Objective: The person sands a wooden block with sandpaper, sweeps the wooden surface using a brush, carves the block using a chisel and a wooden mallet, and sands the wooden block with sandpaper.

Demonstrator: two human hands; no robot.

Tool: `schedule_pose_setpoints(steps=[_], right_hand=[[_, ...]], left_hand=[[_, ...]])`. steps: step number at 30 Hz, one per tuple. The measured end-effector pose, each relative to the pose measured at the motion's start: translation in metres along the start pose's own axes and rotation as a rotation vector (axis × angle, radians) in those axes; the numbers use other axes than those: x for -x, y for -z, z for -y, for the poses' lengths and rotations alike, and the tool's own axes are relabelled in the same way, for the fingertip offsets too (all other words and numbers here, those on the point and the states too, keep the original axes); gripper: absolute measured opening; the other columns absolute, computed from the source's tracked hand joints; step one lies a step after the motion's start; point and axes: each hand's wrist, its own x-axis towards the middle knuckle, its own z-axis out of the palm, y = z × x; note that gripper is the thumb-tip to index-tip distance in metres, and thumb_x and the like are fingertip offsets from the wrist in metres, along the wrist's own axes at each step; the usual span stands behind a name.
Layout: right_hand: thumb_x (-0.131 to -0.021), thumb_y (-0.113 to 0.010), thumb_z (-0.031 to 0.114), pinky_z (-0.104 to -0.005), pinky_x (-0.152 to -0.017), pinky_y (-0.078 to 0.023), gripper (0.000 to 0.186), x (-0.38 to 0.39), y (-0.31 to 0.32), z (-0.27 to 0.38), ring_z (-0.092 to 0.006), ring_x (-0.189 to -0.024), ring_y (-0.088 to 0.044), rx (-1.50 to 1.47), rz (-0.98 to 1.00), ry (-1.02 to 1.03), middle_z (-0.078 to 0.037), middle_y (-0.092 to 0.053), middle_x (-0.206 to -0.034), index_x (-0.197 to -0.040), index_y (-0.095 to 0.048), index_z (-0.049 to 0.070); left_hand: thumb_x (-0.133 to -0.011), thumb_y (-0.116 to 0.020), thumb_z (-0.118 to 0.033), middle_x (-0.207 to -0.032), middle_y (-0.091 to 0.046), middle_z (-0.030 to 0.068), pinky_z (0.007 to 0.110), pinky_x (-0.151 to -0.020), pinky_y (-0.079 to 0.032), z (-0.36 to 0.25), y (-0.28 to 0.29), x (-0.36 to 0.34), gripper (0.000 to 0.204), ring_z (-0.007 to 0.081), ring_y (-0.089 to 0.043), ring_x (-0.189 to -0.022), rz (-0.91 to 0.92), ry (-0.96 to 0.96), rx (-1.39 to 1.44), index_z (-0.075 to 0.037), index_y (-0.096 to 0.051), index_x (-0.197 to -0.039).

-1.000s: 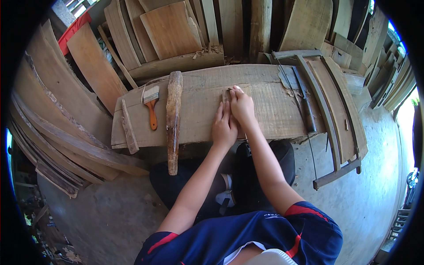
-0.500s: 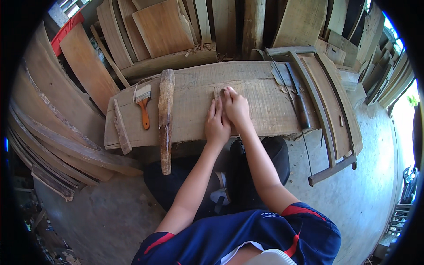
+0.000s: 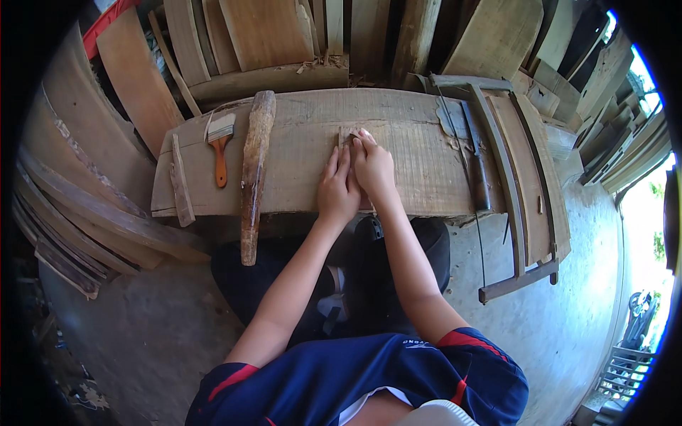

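Note:
Both my hands meet at the middle of a thick wooden plank [image 3: 419,163] laid across in front of me. A small flat piece of wood [image 3: 346,133] pokes out beyond my fingertips. My left hand [image 3: 338,193] holds this piece down, its fingers close together along the near left side. Right beside it, my right hand [image 3: 374,170] is closed, fingers curled over the piece. Something small and dark shows at its fingertips, too hidden to name.
Left on the plank are a wooden club [image 3: 257,163], a brush [image 3: 221,153] and a wood strip [image 3: 182,183]. On the right lie a dark-handled blade tool [image 3: 481,170] and a frame saw [image 3: 497,142]. Boards [image 3: 266,35] lean behind; curved planks [image 3: 99,227] stack at left.
The whole view has shifted a little, so the plank sits further left and higher. Both hands stay together on the small piece, and slightly more of its far end shows.

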Motion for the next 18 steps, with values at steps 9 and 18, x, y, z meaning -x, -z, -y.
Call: schedule_pose_setpoints(steps=[9, 18], right_hand=[[-0.089, -0.046, 0.023, -0.0439, -0.082, -0.047, 0.03, 0.044, 0.012, -0.001, -0.0369, -0.096, -0.058, -0.096, 0.04, 0.053, -0.02, -0.058, -0.109, -0.109, -0.061, 0.006], [-0.089, -0.046, 0.025, -0.0446, -0.08, -0.048, 0.031, 0.027, 0.0, 0.007, -0.0382, -0.09, -0.059, -0.014, 0.07, 0.016, -0.02, -0.058, -0.109, -0.106, -0.061, 0.004]], left_hand=[[-0.087, -0.045, -0.018, -0.131, -0.042, 0.0231, 0.041, -0.095, -0.039, 0.004, 0.007, 0.005, 0.045, 0.038, -0.046, -0.116, 0.056, 0.036, -0.009, -0.007, -0.044, -0.131], [-0.087, -0.044, -0.019, -0.131, -0.043, 0.0218, 0.041, -0.097, -0.038, 0.007, 0.009, 0.006, 0.044, 0.0367, -0.044, -0.118, 0.021, 0.048, -0.02, -0.007, -0.044, -0.13]])
